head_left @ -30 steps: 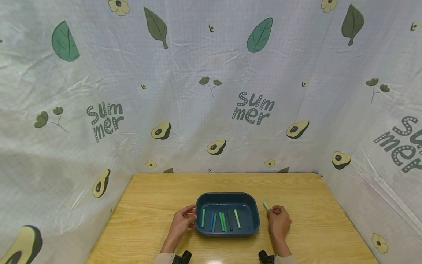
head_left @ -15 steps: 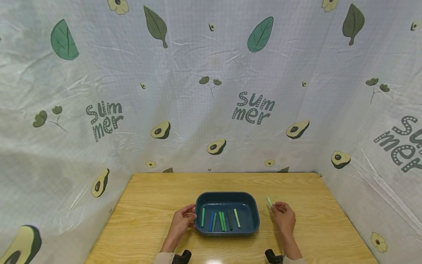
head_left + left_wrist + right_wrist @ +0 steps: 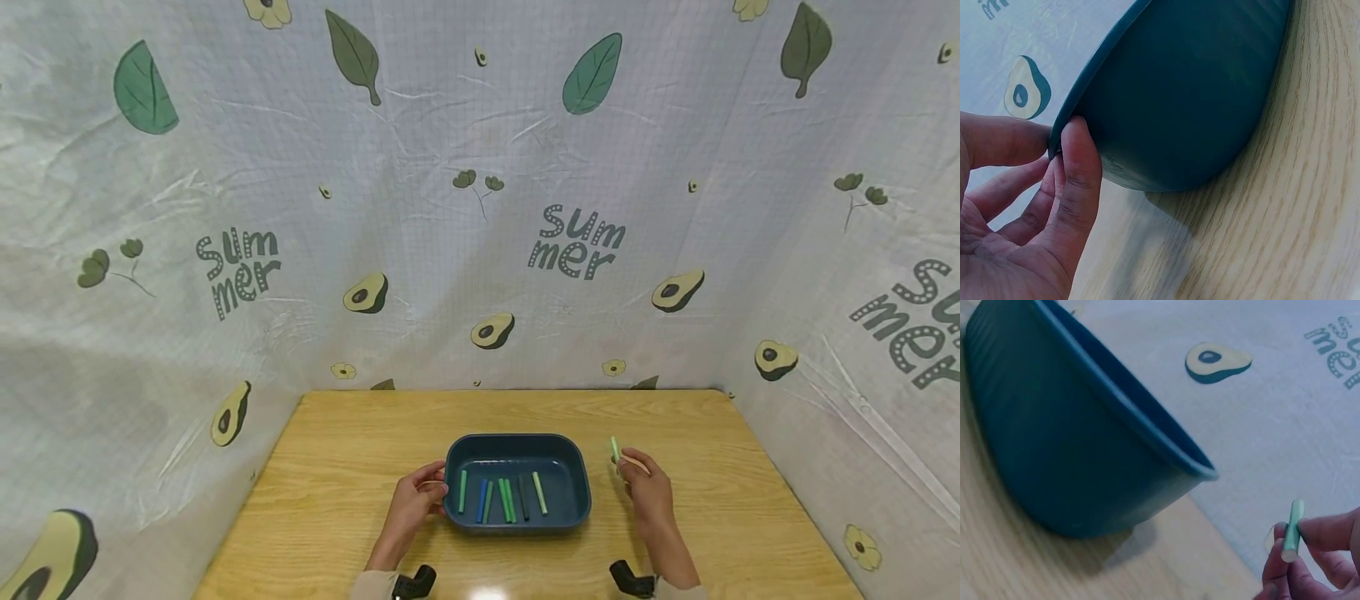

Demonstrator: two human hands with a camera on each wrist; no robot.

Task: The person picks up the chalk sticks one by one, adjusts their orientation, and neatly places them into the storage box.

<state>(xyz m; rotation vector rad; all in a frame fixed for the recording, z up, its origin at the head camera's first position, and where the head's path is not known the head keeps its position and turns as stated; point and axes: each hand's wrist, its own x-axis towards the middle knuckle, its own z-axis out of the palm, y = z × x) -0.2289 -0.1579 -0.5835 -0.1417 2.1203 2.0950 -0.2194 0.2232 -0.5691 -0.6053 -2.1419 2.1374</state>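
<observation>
My left hand (image 3: pixel 411 502) pinches the left rim of a dark blue-green rectangular basin (image 3: pixel 516 532), and in the left wrist view its thumb and fingers lie on either side of the basin's rim (image 3: pixel 1088 72). To the right of the basin, my right hand (image 3: pixel 652 492) holds a short pale green chalk-like stick (image 3: pixel 1293 531) between thumb and fingertips. That stick points away from me, with its round end facing the right wrist camera. Several similar sticks lie side by side in the basin, among them a blue stick (image 3: pixel 482 501), a dark stick (image 3: pixel 523 497) and a pale yellow-green stick (image 3: pixel 540 493).
Under the basin is a light wooden table (image 3: pixel 360 425). A white sheet (image 3: pixel 420 242) printed with avocados, leaves and lettering hangs behind the table and along both sides. Black wrist mounts show at both cuffs near the bottom of the head view.
My right hand has moved slightly right and away from me with the pale green stick, which now points more straight ahead. The left hand and the basin have stayed in place.
</observation>
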